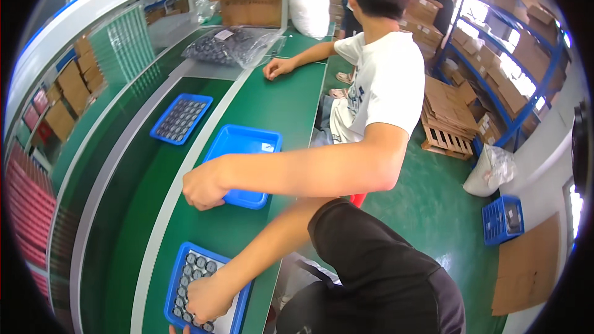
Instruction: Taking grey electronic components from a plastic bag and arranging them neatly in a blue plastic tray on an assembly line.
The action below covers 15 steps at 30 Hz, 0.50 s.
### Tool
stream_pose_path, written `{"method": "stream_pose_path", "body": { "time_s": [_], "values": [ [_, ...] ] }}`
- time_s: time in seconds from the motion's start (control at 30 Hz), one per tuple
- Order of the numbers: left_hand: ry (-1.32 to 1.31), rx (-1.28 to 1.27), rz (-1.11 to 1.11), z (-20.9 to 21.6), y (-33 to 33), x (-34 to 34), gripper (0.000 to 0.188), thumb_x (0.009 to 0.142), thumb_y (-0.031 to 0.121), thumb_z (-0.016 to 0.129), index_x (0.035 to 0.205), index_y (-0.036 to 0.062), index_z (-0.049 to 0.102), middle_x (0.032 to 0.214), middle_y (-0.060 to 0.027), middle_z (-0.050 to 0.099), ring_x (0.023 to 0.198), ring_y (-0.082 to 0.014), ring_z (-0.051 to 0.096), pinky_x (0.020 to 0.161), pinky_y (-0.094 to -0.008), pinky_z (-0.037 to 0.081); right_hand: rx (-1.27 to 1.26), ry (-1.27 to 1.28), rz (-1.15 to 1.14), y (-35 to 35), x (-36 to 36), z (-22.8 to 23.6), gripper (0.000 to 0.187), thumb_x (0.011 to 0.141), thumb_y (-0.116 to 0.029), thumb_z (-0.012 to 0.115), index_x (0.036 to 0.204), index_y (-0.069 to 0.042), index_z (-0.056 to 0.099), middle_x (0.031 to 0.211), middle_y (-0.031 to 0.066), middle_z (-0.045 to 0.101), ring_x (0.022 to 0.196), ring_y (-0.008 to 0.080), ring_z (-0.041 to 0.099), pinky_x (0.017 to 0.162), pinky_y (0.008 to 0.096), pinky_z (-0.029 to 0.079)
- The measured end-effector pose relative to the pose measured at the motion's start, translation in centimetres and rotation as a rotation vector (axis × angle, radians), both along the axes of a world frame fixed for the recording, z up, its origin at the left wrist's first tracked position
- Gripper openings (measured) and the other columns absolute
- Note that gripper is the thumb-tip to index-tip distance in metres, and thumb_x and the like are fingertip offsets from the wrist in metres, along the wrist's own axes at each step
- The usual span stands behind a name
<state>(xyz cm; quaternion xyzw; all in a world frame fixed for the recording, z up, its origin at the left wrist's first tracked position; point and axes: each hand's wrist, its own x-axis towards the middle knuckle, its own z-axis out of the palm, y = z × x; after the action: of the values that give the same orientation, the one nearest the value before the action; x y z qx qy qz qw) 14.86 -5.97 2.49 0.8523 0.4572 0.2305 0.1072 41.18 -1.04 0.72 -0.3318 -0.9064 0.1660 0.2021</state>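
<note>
- Left hand [178, 329]: mostly cut off by lower edge, only fingertips visible at near tray's corner. Can't tell if they grip it.
- Right hand [209, 298]: down in near blue tray [176, 279], fingers curled among round dark parts [211, 266]. Fingertips hidden; can't tell if one is pinched.
- That hand covers some parts; tray's bottom end cut off.
- White-shirted co-worker [390, 80]: near forearm crosses middle blue tray [241, 139], hiding part of it. Near hand's fingers bent, contents unclear. Other hand rests on green bench [297, 99].
- Count: 3 blue trays, near and middle on bench, far blue tray [167, 140] on belt [136, 204]. Near one shows at least a dozen parts; far one's parts too small to count. 1 clear bag of dark pieces [226, 46].
- Writing: pale labels on bag and middle tray, print on white shirt; too small to read.
</note>
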Motion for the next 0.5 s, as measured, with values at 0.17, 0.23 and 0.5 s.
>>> {"method": "stream_pose_path", "body": {
  "time_s": [0.17,0.23,0.5],
  "values": [
    [0.075,-0.043,0.090,-0.7,-2.0,-2.4,0.043,0.090,0.028,0.075,0.124,0.0020,0.069,0.128,-0.0247,0.059,0.117,-0.0451,0.053,0.103,-0.0550,0.041,-0.486,0.608,-0.450,-2.4,6.5,4.9,0.028,0.091,-0.018,0.065,0.113,0.000,0.061,0.098,0.0106,0.066,0.089,0.0215,0.067,0.073,0.0386,0.053],
    [0.215,-0.051,0.111,-0.7,-3.4,-1.9,0.042,0.093,0.028,0.072,0.124,0.0007,0.068,0.123,-0.0234,0.061,0.113,-0.0432,0.054,0.101,-0.0540,0.042,-0.561,0.969,-0.609,-2.8,8.3,2.5,0.035,0.086,-0.013,0.069,0.117,0.000,0.060,0.106,0.0118,0.065,0.100,0.0215,0.065,0.081,0.0358,0.052],
    [0.005,-0.003,0.195,-5.7,-1.7,-3.5,0.035,0.088,0.017,0.069,0.120,0.0030,0.069,0.123,-0.0223,0.062,0.112,-0.0424,0.056,0.101,-0.0498,0.044,-0.178,0.594,-0.799,-8.1,10.2,-0.4,0.033,0.086,-0.013,0.071,0.115,-0.002,0.061,0.115,0.0161,0.060,0.109,0.0333,0.060,0.093,0.0409,0.051]
  ]
}}
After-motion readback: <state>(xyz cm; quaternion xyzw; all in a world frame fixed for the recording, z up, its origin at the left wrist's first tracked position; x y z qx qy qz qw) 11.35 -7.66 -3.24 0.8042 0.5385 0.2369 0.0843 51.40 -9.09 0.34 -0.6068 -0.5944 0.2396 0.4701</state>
